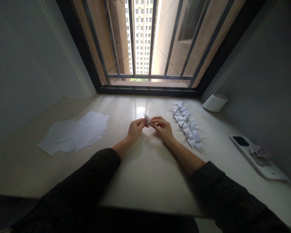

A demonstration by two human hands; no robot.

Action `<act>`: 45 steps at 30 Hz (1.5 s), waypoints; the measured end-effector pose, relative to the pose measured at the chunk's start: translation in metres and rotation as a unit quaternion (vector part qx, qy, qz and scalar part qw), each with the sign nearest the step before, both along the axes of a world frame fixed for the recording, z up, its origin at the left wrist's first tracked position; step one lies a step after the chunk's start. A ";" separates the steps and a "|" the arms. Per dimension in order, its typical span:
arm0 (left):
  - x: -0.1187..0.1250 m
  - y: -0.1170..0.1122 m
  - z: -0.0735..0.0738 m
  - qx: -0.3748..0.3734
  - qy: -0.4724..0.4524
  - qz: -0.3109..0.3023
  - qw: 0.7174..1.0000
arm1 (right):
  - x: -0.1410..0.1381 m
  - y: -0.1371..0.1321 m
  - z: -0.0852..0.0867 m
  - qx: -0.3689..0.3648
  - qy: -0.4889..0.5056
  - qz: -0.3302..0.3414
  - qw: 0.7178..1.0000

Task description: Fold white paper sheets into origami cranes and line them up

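A small folded white paper piece [147, 119], shaped like an origami crane with a pointed tip up, is pinched between both hands above the middle of the sill. My left hand [135, 128] closes on its left side with thumb and fingers. From the right, my right hand [163, 127] grips it too, fingers curled together. My fingertips cover much of the lower part of the paper. To the right of my right hand, several finished paper cranes [186, 124] stand close together in rows.
Loose white paper sheets [88, 127] lie overlapping at the left. A white cylindrical object [215, 103] rests by the right wall. Nearer me on the right is a white phone [259, 158] with a grip on its back. The barred window [149, 90] borders the far side.
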State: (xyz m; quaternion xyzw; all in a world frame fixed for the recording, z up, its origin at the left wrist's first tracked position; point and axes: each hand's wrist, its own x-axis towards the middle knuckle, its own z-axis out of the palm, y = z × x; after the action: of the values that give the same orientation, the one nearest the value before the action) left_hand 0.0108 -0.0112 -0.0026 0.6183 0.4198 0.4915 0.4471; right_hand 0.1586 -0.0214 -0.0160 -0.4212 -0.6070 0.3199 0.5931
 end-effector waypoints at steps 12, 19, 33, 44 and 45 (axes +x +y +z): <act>0.001 0.000 -0.001 0.010 -0.003 -0.009 1.000 | -0.003 -0.005 0.005 -0.033 0.017 -0.052 0.998; -0.001 0.000 -0.001 0.026 0.017 -0.006 1.000 | -0.003 -0.007 0.007 -0.021 -0.029 -0.047 0.998; 0.003 -0.003 0.005 -0.020 -0.030 0.014 0.999 | -0.003 -0.006 0.006 -0.010 -0.037 -0.048 0.998; 0.001 -0.001 0.003 -0.073 -0.072 -0.001 0.995 | -0.001 -0.009 0.004 0.063 -0.115 -0.094 0.987; 0.001 -0.001 0.003 -0.075 -0.076 -0.001 0.994 | 0.000 -0.008 0.004 0.074 -0.126 -0.099 0.984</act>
State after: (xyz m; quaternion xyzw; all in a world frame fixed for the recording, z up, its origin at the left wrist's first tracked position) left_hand 0.0119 -0.0120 0.0000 0.5449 0.4194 0.5036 0.5231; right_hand 0.1584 -0.0299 -0.0123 -0.4711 -0.6545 0.1586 0.5697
